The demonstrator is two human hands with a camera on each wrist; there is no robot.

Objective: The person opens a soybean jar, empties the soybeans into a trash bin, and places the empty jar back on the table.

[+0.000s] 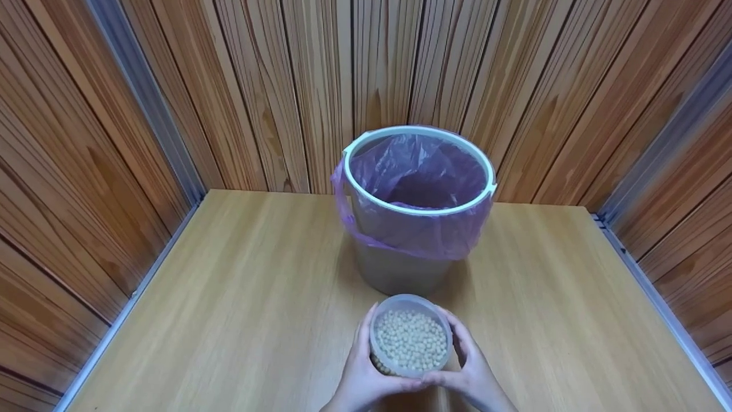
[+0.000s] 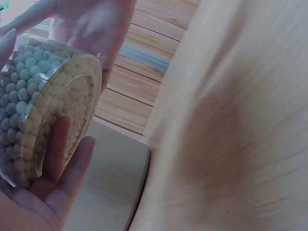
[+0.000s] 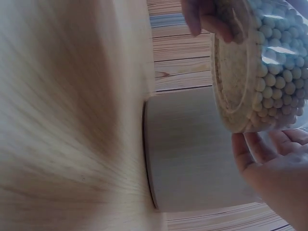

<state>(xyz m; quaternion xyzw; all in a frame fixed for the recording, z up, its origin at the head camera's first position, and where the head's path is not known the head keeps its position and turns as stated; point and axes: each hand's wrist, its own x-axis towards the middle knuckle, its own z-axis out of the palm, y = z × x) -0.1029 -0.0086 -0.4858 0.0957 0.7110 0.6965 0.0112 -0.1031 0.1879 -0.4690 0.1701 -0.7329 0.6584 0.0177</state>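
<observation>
A clear, round plastic tub (image 1: 410,372) is held up above the table, full of small pale round pellets (image 1: 410,337) that look like dried peas or beads. My left hand (image 1: 361,366) grips its left side, and in the left wrist view that hand's fingers (image 2: 72,175) reach under the base. On the opposite side my right hand (image 1: 472,366) holds the wall; its fingertips (image 3: 245,151) touch the tub near the bottom edge in the right wrist view. Both thumbs meet at the near side. Just beyond the tub stands a bin (image 1: 400,272) with a purple bag liner (image 1: 423,234).
The bin's pale rim ring (image 1: 420,212) clamps the liner, which hangs over outside and loops out on the left. Wood-grain panels (image 1: 320,86) wall the table (image 1: 240,286) at the back and both sides. Metal strips (image 1: 171,240) run along its side edges.
</observation>
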